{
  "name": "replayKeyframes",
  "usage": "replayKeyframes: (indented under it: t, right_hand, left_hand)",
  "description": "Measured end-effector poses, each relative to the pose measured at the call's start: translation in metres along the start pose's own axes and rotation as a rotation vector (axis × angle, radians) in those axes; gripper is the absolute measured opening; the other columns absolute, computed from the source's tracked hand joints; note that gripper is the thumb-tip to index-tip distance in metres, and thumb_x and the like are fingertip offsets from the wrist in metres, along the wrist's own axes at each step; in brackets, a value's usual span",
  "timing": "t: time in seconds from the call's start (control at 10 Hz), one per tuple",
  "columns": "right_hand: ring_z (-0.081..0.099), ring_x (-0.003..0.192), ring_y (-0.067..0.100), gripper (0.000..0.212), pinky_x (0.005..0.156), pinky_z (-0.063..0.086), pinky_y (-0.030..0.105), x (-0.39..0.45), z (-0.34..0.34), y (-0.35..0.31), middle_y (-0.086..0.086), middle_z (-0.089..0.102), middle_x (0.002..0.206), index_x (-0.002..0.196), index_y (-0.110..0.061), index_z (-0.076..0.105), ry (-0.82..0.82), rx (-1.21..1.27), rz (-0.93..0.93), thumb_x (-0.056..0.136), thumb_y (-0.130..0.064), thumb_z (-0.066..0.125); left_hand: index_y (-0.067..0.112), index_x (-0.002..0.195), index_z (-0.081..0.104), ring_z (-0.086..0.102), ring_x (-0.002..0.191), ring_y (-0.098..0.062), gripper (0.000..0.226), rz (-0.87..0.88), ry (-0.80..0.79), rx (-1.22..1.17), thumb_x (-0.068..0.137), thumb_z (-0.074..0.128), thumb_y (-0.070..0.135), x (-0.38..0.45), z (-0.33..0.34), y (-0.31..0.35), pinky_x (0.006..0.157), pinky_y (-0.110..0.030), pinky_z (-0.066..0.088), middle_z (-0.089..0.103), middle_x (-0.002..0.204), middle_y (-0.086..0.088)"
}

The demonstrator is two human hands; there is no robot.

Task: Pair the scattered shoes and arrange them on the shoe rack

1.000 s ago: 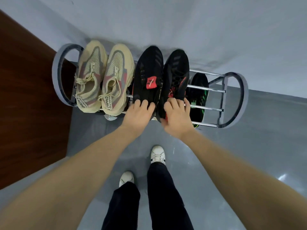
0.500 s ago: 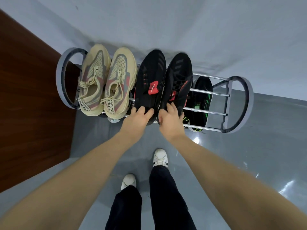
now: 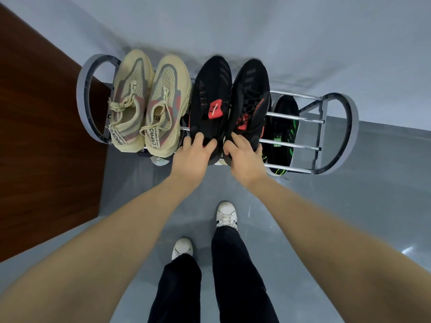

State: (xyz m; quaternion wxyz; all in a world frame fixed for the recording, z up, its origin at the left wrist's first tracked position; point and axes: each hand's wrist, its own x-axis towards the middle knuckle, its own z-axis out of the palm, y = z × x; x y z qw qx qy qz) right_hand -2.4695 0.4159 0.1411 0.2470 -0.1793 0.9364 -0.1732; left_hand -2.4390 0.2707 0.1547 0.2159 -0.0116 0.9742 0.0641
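Observation:
A metal shoe rack [image 3: 335,134] with grey hoop ends stands against the wall. On its top tier sit a beige pair, the left beige shoe [image 3: 129,99] and the right beige shoe [image 3: 166,106], toes to the wall. Beside them lie two black shoes with red tags. My left hand [image 3: 194,157] grips the heel of the left black shoe [image 3: 210,99]. My right hand [image 3: 243,157] grips the heel of the right black shoe [image 3: 250,96]. A black shoe with green stripes [image 3: 283,134] rests on a lower tier at the right.
A dark wooden panel [image 3: 42,136] stands left of the rack. The grey floor [image 3: 361,194] spreads in front, where my own feet in white sneakers [image 3: 226,214] stand. Bare rails on the top tier lie right of the black pair.
The view has shifted slightly. Both hands slid back from the shoes' openings to the heels and now grip them; the black pair sits a little straighter on the rack.

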Motion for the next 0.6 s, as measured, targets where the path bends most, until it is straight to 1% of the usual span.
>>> replayKeyframes:
  t: [0.1, 0.2, 0.3, 0.4, 0.5, 0.6]
  right_hand:
    - [0.023, 0.137, 0.021, 0.037, 0.107, 0.021, 0.065, -0.003, 0.001, -0.003, 0.005, 0.039, 0.134, 0.121, -0.019, 0.046, 0.064, -0.096, 0.013, 0.088, -0.005, 0.055]
    - [0.023, 0.139, 0.027, 0.043, 0.111, 0.017, 0.060, -0.008, -0.004, -0.010, 0.010, 0.036, 0.140, 0.126, -0.018, 0.045, 0.128, -0.205, 0.041, 0.086, -0.005, 0.053]
    - [0.041, 0.126, 0.042, 0.039, 0.110, 0.026, 0.057, -0.020, -0.018, -0.030, 0.023, 0.046, 0.133, 0.115, -0.010, 0.057, 0.305, -0.223, 0.057, 0.077, -0.003, 0.061]
    - [0.049, 0.112, 0.040, 0.036, 0.097, 0.042, 0.046, -0.034, -0.051, -0.059, 0.021, 0.052, 0.124, 0.111, -0.005, 0.059, 0.379, -0.137, 0.048, 0.076, 0.000, 0.058]
    - [0.050, 0.102, 0.038, 0.034, 0.086, 0.041, 0.044, -0.050, -0.093, -0.089, 0.017, 0.054, 0.116, 0.112, -0.006, 0.058, 0.411, -0.067, 0.016, 0.078, -0.001, 0.054]
    - [0.051, 0.098, 0.035, 0.030, 0.081, 0.043, 0.043, -0.076, -0.144, -0.124, 0.015, 0.057, 0.106, 0.106, -0.004, 0.059, 0.462, 0.046, -0.053, 0.078, 0.003, 0.049]
  left_hand:
    - [0.021, 0.141, 0.029, 0.040, 0.115, -0.029, 0.069, 0.036, 0.056, 0.001, 0.083, 0.062, 0.003, -0.003, -0.006, 0.000, 0.074, -0.031, 0.042, 0.029, 0.137, -0.009]
    - [0.016, 0.144, 0.025, 0.036, 0.122, -0.030, 0.079, 0.043, 0.085, -0.025, 0.078, 0.066, 0.003, -0.009, -0.012, -0.006, 0.088, -0.033, 0.043, 0.023, 0.146, -0.010]
    - [0.006, 0.141, 0.030, 0.038, 0.122, -0.029, 0.070, 0.017, 0.153, -0.143, 0.081, 0.065, 0.008, -0.024, -0.032, -0.013, 0.097, -0.034, 0.038, 0.034, 0.138, -0.013]
    - [0.005, 0.136, 0.035, 0.040, 0.120, -0.029, 0.056, 0.003, 0.181, -0.274, 0.086, 0.059, 0.013, -0.044, -0.075, -0.023, 0.095, -0.036, 0.038, 0.041, 0.129, -0.013]
    - [0.005, 0.129, 0.041, 0.048, 0.113, -0.030, 0.044, 0.019, 0.202, -0.327, 0.088, 0.055, 0.013, -0.061, -0.122, -0.034, 0.087, -0.040, 0.044, 0.047, 0.125, -0.014]
    - [0.007, 0.120, 0.047, 0.054, 0.103, -0.031, 0.030, 0.073, 0.228, -0.390, 0.091, 0.047, 0.016, -0.086, -0.182, -0.044, 0.083, -0.042, 0.047, 0.055, 0.113, -0.012]
